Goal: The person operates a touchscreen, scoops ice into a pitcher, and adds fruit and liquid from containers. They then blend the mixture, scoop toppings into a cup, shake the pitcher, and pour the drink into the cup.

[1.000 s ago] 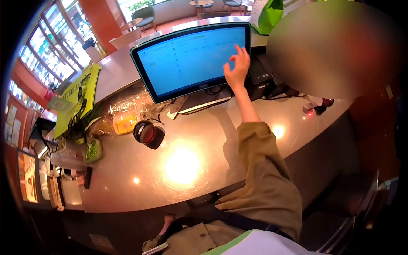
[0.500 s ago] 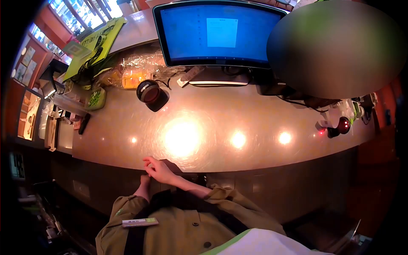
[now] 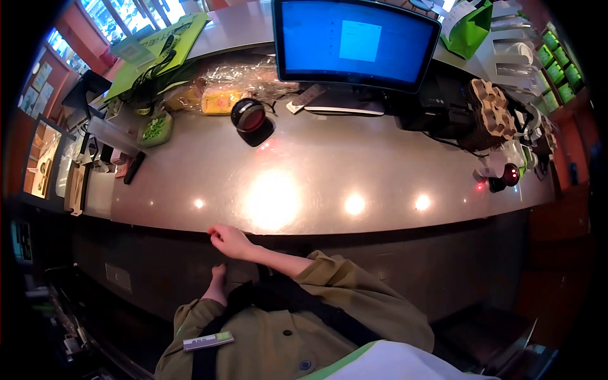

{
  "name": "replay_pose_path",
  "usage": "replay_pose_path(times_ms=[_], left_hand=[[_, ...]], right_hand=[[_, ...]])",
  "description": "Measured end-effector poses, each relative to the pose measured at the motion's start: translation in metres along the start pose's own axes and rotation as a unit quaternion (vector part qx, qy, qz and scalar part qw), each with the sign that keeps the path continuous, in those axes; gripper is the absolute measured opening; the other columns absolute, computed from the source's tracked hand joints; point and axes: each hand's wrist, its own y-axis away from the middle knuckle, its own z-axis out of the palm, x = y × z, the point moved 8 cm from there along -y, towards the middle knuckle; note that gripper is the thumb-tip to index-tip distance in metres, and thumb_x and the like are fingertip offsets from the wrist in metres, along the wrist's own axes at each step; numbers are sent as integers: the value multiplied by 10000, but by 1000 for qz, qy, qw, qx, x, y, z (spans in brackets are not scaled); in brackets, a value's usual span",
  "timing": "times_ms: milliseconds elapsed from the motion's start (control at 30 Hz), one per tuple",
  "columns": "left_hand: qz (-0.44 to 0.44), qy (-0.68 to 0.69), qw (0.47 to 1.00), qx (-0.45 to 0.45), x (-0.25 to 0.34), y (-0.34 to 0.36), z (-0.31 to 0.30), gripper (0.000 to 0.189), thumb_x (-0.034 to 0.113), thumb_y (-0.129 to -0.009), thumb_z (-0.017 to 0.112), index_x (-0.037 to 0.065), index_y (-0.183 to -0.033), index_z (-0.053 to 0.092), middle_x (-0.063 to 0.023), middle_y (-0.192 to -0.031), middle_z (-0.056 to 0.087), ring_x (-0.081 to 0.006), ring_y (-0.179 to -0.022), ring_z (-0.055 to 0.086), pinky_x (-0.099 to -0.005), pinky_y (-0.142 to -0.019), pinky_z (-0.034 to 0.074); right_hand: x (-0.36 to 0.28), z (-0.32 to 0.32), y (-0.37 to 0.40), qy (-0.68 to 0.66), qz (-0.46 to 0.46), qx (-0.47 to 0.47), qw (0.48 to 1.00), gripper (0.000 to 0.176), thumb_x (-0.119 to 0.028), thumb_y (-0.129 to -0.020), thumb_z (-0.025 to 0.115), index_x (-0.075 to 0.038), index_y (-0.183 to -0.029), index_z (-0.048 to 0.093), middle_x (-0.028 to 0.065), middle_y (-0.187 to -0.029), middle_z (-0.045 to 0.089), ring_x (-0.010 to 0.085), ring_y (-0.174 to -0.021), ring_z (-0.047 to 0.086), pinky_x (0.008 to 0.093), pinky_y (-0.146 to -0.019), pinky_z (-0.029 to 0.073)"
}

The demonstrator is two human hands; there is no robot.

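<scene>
My right hand (image 3: 231, 242) is at the front edge of the metal counter (image 3: 361, 158), its fingers loosely curled, and I see nothing in them. Below it and a little to the left, my left hand (image 3: 219, 273) is low in front of my body, apart from the right one. Its fingers are foreshortened and too small to make out. Nearest to my hands on the counter stands a round black device with a dark glossy top (image 3: 248, 116). A wide monitor (image 3: 358, 41) with a blue screen stands behind it.
Clear plastic-wrapped packs (image 3: 225, 98), a tub of green pieces (image 3: 155, 128) and stacked clear cups (image 3: 114, 136) stand at the left. Yellow-green bags (image 3: 158, 54) lie behind. At the right are cardboard cup carriers (image 3: 493, 109), a black machine (image 3: 437, 104) and a red-lit scanner (image 3: 510, 175).
My hands have drawn apart; the left one has dropped lower, and the right hand's fingers are more curled. The view has shifted, and the blurred patch at the upper right is gone.
</scene>
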Motion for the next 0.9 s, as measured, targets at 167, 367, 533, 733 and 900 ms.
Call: replay_pose_path(times_ms=[167, 367, 533, 733, 900], left_hand=[[-30, 137, 990, -27, -73, 14, -56, 270, 305, -757, 585, 53, -851, 612, -105, -776, 606, -230, -717, 579, -333, -636, 470], [-119, 310, 941, -62, -255, 39, -141, 240, 304, -762, 582, 71, -813, 604, -79, -734, 591, -202, -672, 563, -318, -600, 463], [-176, 435, 882, -53, -391, 62, -219, 219, 303, -766, 581, 86, -782, 597, -57, -699, 579, -180, -634, 550, -305, -570, 458], [-41, 574, 815, 71, -395, -18, -320, 109, 229, -844, 515, 137, -791, 540, 48, -602, 449, -68, -521, 410, -223, -455, 352], [54, 534, 718, 443, -380, 1, -557, 243, 40, -789, 533, 49, -1024, 595, -28, -889, 615, -118, -775, 542, -251, -712, 437]], right_hand=[[-5, 150, 13, 104, -44, -159, 981, 162, -167, -731, 518, -62, -842, 570, 127, -782, 607, 307, -760, 586, 402, -651, 471], [-6, 351, 42, 171, -35, -381, 908, 194, -203, -712, 521, -82, -837, 608, 125, -793, 628, 300, -778, 597, 408, -667, 472], [89, 447, 30, 289, -12, -378, 880, 227, -221, -681, 507, -73, -798, 633, 146, -781, 625, 312, -752, 596, 436, -628, 463], [305, 378, -12, 549, 170, -398, 715, 197, -211, -703, 514, -46, -764, 604, 145, -756, 603, 312, -696, 578, 425, -582, 466], [331, 478, -143, 637, 77, -452, 620, 177, -196, -712, 521, -38, -756, 587, 150, -741, 579, 320, -682, 566, 417, -583, 465]])
